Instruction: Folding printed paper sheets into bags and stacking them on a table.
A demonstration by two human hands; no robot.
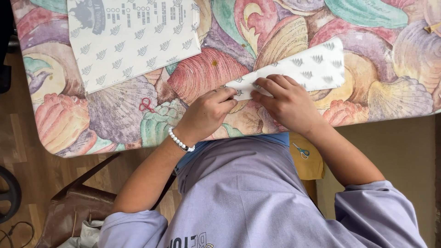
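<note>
Big patterned sheet [133,39] lies top-left on the bench [390,92], w/ a small red loop [146,105] below it. My left hand [206,115], bead bracelet [180,141] on the wrist, pinches the folded paper [312,69] at its left tip. Right hand [287,103] presses flat on it just beside; hands nearly touching, mid-bench near the front edge.

A table [69,138] under a pastel seashell-patterned cloth stands on a wooden floor [27,174].

White printed packet [133,39] lies flat (table's far-left corner).
</note>
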